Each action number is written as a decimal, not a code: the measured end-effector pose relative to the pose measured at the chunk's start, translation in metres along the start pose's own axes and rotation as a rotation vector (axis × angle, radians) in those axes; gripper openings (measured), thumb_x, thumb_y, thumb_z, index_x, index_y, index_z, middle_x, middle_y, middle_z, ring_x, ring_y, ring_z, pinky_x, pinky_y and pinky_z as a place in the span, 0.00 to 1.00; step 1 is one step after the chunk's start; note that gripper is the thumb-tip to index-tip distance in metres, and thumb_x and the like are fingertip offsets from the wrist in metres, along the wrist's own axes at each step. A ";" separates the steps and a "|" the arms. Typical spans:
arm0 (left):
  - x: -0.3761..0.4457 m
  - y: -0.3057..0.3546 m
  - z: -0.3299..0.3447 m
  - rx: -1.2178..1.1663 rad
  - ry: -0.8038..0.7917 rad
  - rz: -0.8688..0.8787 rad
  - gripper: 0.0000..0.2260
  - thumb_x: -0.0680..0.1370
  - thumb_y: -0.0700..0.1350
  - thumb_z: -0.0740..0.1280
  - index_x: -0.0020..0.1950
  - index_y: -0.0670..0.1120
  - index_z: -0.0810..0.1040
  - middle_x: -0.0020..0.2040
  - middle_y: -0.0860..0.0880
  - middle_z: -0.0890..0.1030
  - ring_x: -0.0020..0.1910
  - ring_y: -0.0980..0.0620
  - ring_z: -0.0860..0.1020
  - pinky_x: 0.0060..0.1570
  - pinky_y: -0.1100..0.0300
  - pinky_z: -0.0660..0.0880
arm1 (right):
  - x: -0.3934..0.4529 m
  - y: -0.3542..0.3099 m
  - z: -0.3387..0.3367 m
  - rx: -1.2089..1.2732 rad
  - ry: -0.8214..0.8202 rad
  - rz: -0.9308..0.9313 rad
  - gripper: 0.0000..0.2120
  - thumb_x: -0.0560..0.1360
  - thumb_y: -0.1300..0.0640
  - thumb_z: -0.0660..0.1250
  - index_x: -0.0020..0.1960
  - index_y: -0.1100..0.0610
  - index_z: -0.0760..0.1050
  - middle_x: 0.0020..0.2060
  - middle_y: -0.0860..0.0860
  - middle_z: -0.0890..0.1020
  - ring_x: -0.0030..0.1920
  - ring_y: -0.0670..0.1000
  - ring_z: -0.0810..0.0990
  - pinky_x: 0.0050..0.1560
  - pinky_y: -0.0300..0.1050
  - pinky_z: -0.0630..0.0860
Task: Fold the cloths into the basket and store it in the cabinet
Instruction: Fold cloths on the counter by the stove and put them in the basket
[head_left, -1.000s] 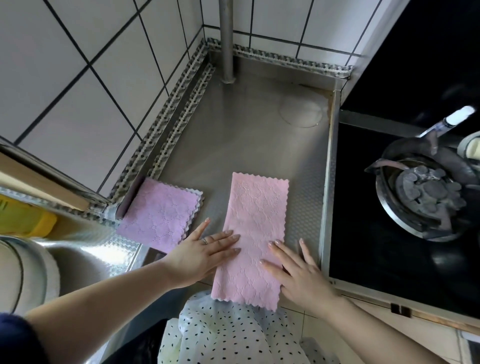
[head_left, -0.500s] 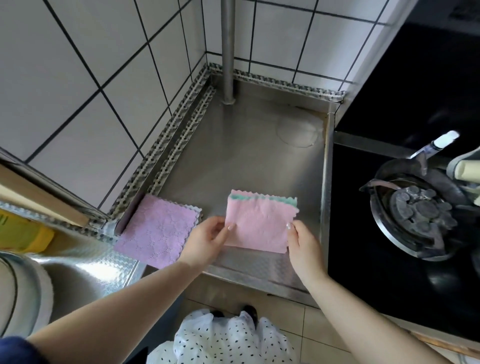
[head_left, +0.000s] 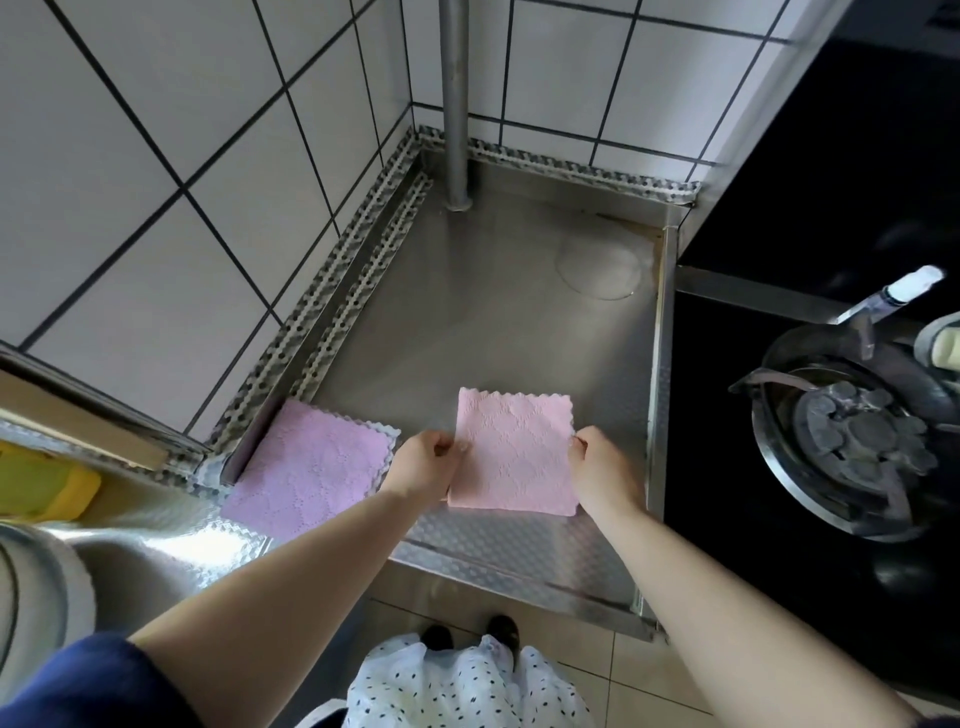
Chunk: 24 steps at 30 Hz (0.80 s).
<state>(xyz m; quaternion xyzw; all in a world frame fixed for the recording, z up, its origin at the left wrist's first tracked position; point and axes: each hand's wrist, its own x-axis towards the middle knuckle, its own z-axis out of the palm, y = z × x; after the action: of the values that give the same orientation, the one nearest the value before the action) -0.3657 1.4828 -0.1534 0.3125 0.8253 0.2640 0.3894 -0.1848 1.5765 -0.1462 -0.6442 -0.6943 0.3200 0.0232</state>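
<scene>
Steel counter (head_left: 493, 322) — white-tiled corner

Folded cloth (head_left: 514, 457): pale pink, embossed diamond texture, scalloped edge. Second cloth (head_left: 309, 467): lilac-pink, same embossed pattern, white zigzag trim. Counter (head_left: 467, 322): grey steel, checker-plate front lip. Wall tiles (head_left: 156, 156): white, dark grout. Edge tape (head_left: 332, 312): black-and-silver mosaic. Stove top (head_left: 779, 467): black. Burner (head_left: 857, 436): grey. Skirt (head_left: 467, 686): white, black dots. Sleeve (head_left: 78, 691): navy. Bottle (head_left: 41, 488): yellow.
</scene>
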 end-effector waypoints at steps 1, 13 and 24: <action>-0.001 0.000 0.000 -0.025 0.013 -0.009 0.10 0.78 0.50 0.63 0.49 0.44 0.76 0.44 0.47 0.80 0.44 0.45 0.79 0.47 0.50 0.79 | 0.000 0.001 -0.001 0.055 0.019 0.021 0.10 0.80 0.53 0.55 0.52 0.55 0.72 0.45 0.54 0.81 0.46 0.58 0.78 0.42 0.46 0.70; -0.005 0.003 0.039 0.836 0.058 0.602 0.31 0.75 0.53 0.45 0.76 0.41 0.57 0.77 0.43 0.56 0.76 0.45 0.54 0.73 0.43 0.52 | -0.016 -0.021 0.033 -0.375 0.082 -0.494 0.26 0.75 0.49 0.56 0.72 0.54 0.65 0.73 0.52 0.64 0.74 0.53 0.61 0.66 0.68 0.63; -0.001 0.007 0.032 0.792 -0.087 0.418 0.34 0.80 0.57 0.50 0.76 0.41 0.38 0.77 0.45 0.36 0.75 0.50 0.35 0.74 0.51 0.36 | 0.000 0.001 0.032 -0.517 -0.073 -0.382 0.35 0.78 0.40 0.51 0.77 0.51 0.40 0.76 0.48 0.37 0.75 0.48 0.33 0.73 0.62 0.39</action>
<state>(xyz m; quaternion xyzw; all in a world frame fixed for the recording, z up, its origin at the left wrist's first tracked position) -0.3373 1.4932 -0.1660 0.6084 0.7647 -0.0126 0.2121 -0.1980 1.5634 -0.1725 -0.4750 -0.8612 0.1461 -0.1066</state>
